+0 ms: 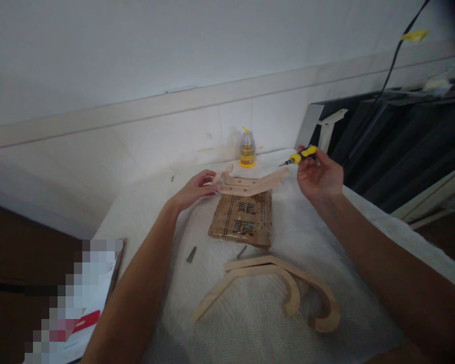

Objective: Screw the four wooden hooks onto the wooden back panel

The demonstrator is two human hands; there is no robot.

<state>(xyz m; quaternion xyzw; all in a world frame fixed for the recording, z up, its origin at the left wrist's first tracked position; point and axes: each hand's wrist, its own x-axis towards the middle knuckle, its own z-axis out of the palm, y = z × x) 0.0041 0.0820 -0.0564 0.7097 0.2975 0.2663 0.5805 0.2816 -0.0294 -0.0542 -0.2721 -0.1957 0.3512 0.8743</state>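
My left hand [197, 189] is closed on the left end of a pair of pale, bent wooden pieces [254, 189], which have drilled holes along their middle. The pair rests across the far part of a brown cardboard piece [242, 220] with dark printing. In my right hand [320, 177] is a yellow and black screwdriver [299, 156], its tip pointing left above the right end of the wood. Two more wooden pieces with hooked ends, one nearer [246, 273] and one behind [328, 308], lie on the white cloth [182, 308] close to me.
Screws [191, 254] lie left of the cardboard, and a long screw [241, 251] lies just below it. A clear container with a yellow base [247, 154] stands against the wall. Black panels [394, 126] lean at right. A paper [94, 283] is at lower left.
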